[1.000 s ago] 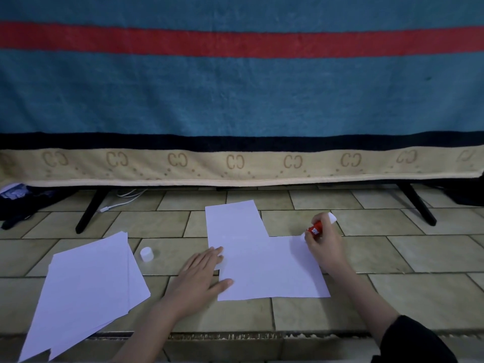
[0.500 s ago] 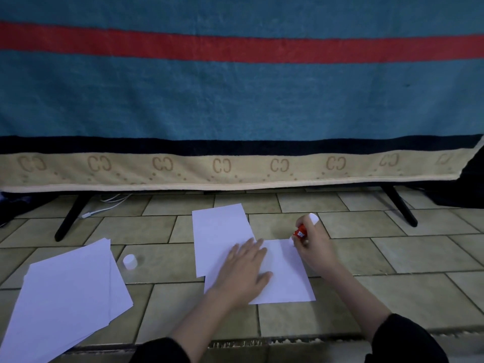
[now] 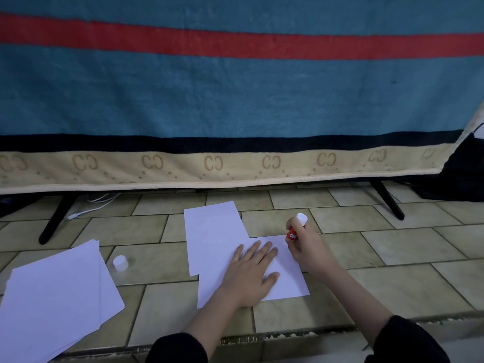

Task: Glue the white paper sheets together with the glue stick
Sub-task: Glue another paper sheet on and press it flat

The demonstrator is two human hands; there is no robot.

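Observation:
Two white paper sheets lie overlapped on the tiled floor: a far sheet [image 3: 213, 229] and a near sheet [image 3: 289, 276] that covers its lower right part. My left hand [image 3: 252, 271] presses flat on the near sheet, fingers straight and spread. My right hand [image 3: 305, 247] grips a red glue stick [image 3: 293, 235] with a white end, its lower tip at the near sheet's far right corner. The stick's white cap [image 3: 120, 263] stands on the floor to the left.
A stack of white sheets [image 3: 52, 299] lies at the left. A teal, red and beige blanket [image 3: 235, 100] hangs over a frame with black legs [image 3: 56, 218] behind the papers. A white cable [image 3: 89, 208] runs under it. A grooved floor edge [image 3: 262, 336] is near me.
My left hand slid from the near sheet's left edge onto its middle and stays pressed there. The view shifted slightly; my right hand keeps the glue stick at the sheet's far right corner.

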